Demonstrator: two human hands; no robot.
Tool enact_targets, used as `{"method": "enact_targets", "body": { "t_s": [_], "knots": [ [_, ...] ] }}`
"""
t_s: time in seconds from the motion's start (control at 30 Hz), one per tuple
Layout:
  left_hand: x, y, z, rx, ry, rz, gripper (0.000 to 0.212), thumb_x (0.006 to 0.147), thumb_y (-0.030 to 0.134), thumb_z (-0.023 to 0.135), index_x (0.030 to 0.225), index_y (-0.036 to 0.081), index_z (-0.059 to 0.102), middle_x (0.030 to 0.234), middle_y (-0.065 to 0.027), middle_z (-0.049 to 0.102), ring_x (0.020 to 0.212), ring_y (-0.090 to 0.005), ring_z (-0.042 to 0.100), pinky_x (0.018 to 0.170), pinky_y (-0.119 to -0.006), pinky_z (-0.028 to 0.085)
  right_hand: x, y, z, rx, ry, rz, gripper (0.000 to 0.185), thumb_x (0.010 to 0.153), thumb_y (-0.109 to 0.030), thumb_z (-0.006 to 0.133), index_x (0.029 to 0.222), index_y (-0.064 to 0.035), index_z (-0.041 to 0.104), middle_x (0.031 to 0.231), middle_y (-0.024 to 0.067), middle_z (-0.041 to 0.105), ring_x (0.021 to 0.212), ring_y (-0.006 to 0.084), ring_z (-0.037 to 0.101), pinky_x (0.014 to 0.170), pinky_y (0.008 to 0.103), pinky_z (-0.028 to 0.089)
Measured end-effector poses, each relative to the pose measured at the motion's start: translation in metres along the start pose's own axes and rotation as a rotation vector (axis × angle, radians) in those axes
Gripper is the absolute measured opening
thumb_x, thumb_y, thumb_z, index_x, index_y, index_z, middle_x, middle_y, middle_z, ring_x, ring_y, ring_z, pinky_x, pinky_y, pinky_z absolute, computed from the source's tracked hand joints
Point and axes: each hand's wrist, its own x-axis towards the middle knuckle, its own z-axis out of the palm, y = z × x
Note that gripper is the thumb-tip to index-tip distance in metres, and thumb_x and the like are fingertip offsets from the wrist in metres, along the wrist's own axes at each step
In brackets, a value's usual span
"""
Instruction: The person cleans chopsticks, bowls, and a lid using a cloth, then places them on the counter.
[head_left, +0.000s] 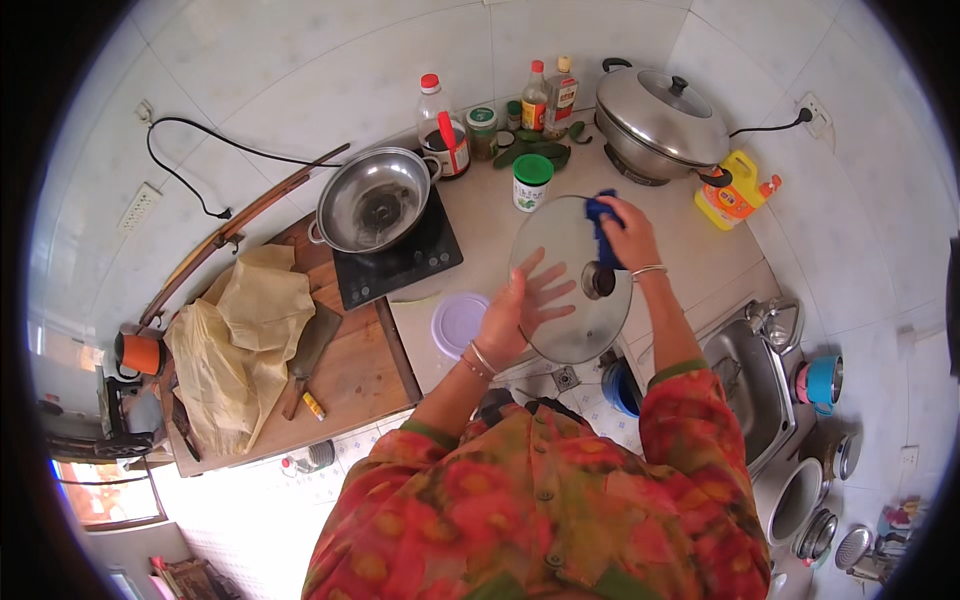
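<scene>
A round glass pot lid (562, 322) with a dark knob is held up over the counter's front edge. My left hand (517, 304) supports it from its left side, the spread fingers showing through the glass. My right hand (632, 232) presses a dark blue cloth (604, 232) against the lid's upper right rim. Behind the lid stands a white canister with a green cap (532, 187). Left of my left hand, a light purple plastic lid (457, 324) lies on the counter.
A steel two-handled pan (375, 201) sits on a black induction cooktop (405, 262). Bottles, jars and green vegetables (534, 152) line the wall. A lidded electric wok (664, 124) and a yellow detergent jug (731, 195) stand right, above the steel sink (739, 382). A cleaver (315, 341) lies left.
</scene>
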Motion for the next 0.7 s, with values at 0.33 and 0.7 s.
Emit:
{"method": "enact_targets", "body": {
  "t_s": [0.33, 0.7],
  "knots": [
    [0.021, 0.0, -0.005, -0.016, 0.128, 0.143, 0.073, 0.089, 0.053, 0.041, 0.143, 0.013, 0.013, 0.142, -0.0202, 0.025, 0.126, -0.0382, 0.034, 0.099, -0.054, 0.034, -0.15, -0.04, 0.048, 0.033, 0.23, 0.214, 0.029, 0.079, -0.012, 0.059, 0.107, -0.0082, 0.06, 0.104, 0.0155, 0.06, 0.107, 0.0319, 0.051, 0.094, 0.0385, 0.038],
    [0.01, -0.022, 0.031, 0.257, 0.115, 0.111, 0.051, 0.097, 0.033, 0.036, 0.141, 0.01, 0.025, 0.135, -0.009, 0.041, 0.116, -0.0193, 0.047, 0.095, -0.032, 0.041, -0.022, -0.057, 0.018, 0.285, 0.416, 0.253, 0.025, 0.084, -0.021, 0.058, 0.102, -0.0025, 0.059, 0.094, 0.0166, 0.06, 0.088, 0.0291, 0.058, 0.08, 0.0342, 0.045]
  ]
}}
